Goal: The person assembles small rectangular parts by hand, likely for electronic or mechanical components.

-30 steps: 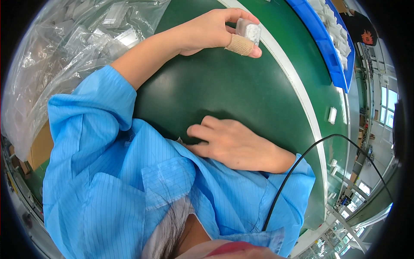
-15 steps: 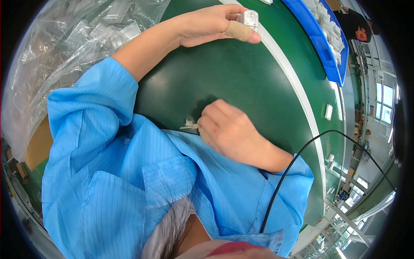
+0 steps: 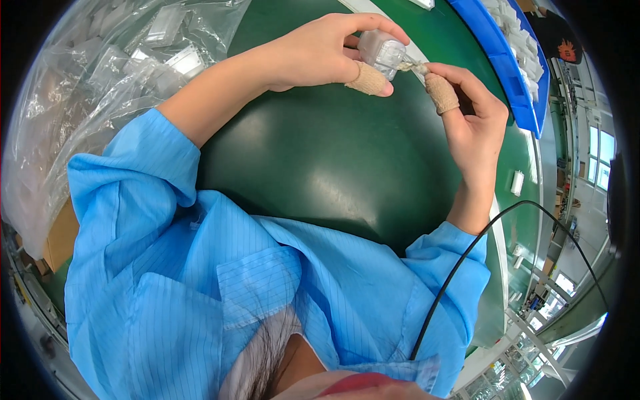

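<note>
My left hand [image 3: 313, 57] grips a small, translucent whitish plastic housing [image 3: 379, 51] between fingers and thumb, held up over the far part of the green table. Beside it, my right hand [image 3: 479, 117] pinches a short, pale cream twisted piece [image 3: 415, 67], which looks like a bundle of leads, between thumb and forefinger. The piece's left end meets the right side of the housing; whether it goes inside cannot be made out. Tan finger covers wrap both thumbs.
A clear plastic bag [image 3: 87, 100] of similar housings lies at the left. A blue bin [image 3: 497, 60] of white parts stands at the far right. One white part [image 3: 517, 183] lies on the green surface beyond a white strip [image 3: 497, 267]. A black cable [image 3: 453, 257] arcs near my right arm.
My right hand has moved from the near table edge up and right to the housing, bringing the pale piece along. My left hand still holds the housing, now slightly lower and turned.
</note>
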